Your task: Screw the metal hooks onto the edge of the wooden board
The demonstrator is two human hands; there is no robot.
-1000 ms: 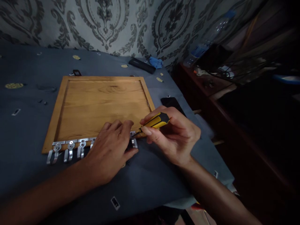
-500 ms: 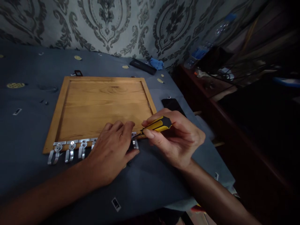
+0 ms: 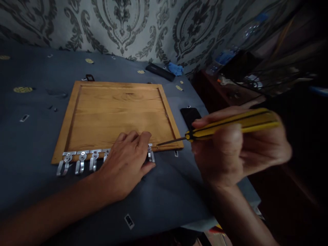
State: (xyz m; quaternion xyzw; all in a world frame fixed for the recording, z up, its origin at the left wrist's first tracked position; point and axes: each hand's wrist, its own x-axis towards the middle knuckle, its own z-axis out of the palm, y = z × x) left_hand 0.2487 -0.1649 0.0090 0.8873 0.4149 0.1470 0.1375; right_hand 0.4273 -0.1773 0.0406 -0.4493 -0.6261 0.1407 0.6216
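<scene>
A wooden board (image 3: 115, 106) with a raised frame lies flat. Along its near edge runs a row of silver metal hooks (image 3: 82, 160), some with screws visible. My left hand (image 3: 126, 165) is closed over this edge, fingers on top and thumb low beside the rightmost hook (image 3: 151, 155); it covers the middle hooks. My right hand (image 3: 238, 150) grips a yellow and black screwdriver (image 3: 212, 130). The tool is nearly level, its shaft pointing left and its tip over the board's near right edge, just right of that hook. Whether the tip touches wood I cannot tell.
A black phone (image 3: 190, 116) lies right of the board. Behind it are a dark oblong case (image 3: 160, 72) and a blue cloth (image 3: 175, 69). A plastic bottle (image 3: 225, 56) and cables stand on a dark shelf (image 3: 227, 90) at right. Patterned cloth (image 3: 123, 27) hangs behind.
My right hand has drawn back right and up with the screwdriver, whose tip has left the rightmost hook and whose shaft now shows. My left hand keeps its place on the board.
</scene>
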